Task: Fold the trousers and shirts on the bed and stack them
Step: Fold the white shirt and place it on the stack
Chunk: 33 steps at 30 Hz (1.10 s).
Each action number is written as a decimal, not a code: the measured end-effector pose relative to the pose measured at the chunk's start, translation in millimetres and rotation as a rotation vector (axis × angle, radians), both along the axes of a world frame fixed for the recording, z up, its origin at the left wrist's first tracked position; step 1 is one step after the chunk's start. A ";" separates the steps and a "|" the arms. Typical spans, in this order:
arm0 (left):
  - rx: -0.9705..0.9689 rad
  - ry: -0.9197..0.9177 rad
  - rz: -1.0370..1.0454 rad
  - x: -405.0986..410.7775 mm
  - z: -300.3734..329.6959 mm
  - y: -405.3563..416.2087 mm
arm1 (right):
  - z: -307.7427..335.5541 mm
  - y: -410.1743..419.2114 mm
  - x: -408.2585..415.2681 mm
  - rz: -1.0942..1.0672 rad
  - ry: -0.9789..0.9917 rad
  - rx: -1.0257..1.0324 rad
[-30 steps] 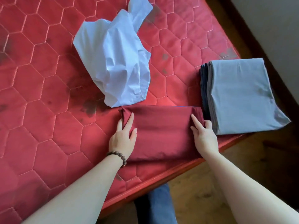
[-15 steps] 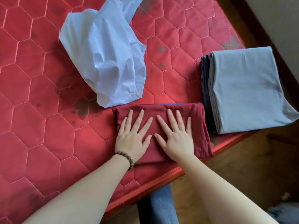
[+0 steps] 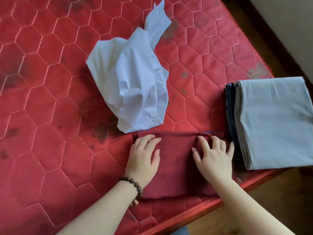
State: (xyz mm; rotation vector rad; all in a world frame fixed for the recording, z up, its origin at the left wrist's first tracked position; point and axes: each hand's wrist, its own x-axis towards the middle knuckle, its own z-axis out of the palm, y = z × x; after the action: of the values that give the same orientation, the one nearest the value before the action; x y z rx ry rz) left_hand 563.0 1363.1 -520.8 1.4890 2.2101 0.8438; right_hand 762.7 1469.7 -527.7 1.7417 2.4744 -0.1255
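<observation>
A folded dark red garment (image 3: 176, 163) lies flat at the near edge of the red quilted mattress (image 3: 50, 116). The left hand (image 3: 144, 158) rests on its left part, fingers bent at the far fold, though whether they grip it I cannot tell. The right hand (image 3: 213, 156) lies spread and flat on its right part. Just right of it sits a stack of folded clothes (image 3: 271, 122), grey on top, dark blue beneath. Beyond, a crumpled white shirt (image 3: 133, 85) touches the garment's far edge. A bead bracelet (image 3: 133, 184) circles the left wrist.
</observation>
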 end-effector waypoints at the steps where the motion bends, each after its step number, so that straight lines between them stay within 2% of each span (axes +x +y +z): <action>1: 0.051 0.088 0.119 -10.4 6.6 6.4 | 7.9 5.9 -13.1 0.000 0.036 0.017; 4: 0.047 0.151 0.372 -47.2 28.5 40.0 | 33.9 27.3 -68.8 0.088 0.314 -0.007; 6: -0.088 0.073 0.388 -73.1 37.3 66.0 | 47.6 40.2 -116.2 0.137 0.476 -0.135; 8: -0.163 -0.034 0.392 -96.9 42.5 89.8 | 54.0 52.1 -161.5 0.178 0.548 -0.292; 11: -0.065 -0.133 0.470 -128.3 54.5 99.6 | 54.1 62.6 -214.9 0.285 0.552 -0.474; 13: 0.015 -0.222 0.468 -149.8 60.6 89.0 | 54.7 65.7 -240.2 0.289 0.621 -0.529; 17: 0.058 -0.238 0.482 -194.5 85.5 49.1 | 72.8 48.9 -280.7 0.251 0.789 -0.452; 23: 0.137 -0.266 0.479 -262.6 139.3 -31.9 | 130.4 -22.3 -342.6 0.385 0.849 -0.491; 27: 0.105 -0.241 0.482 -297.2 164.2 -116.1 | 150.8 -107.0 -378.3 0.355 0.864 -0.535; 33: -0.005 -0.209 0.516 -340.4 177.3 -257.1 | 146.1 -260.3 -426.9 0.263 0.872 -0.618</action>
State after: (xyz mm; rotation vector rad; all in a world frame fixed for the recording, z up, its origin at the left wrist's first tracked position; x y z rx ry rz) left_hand 222.6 1106.0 -343.6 0.7806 2.4571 1.0842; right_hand 335.8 1209.4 -381.6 1.2022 2.6441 -1.7170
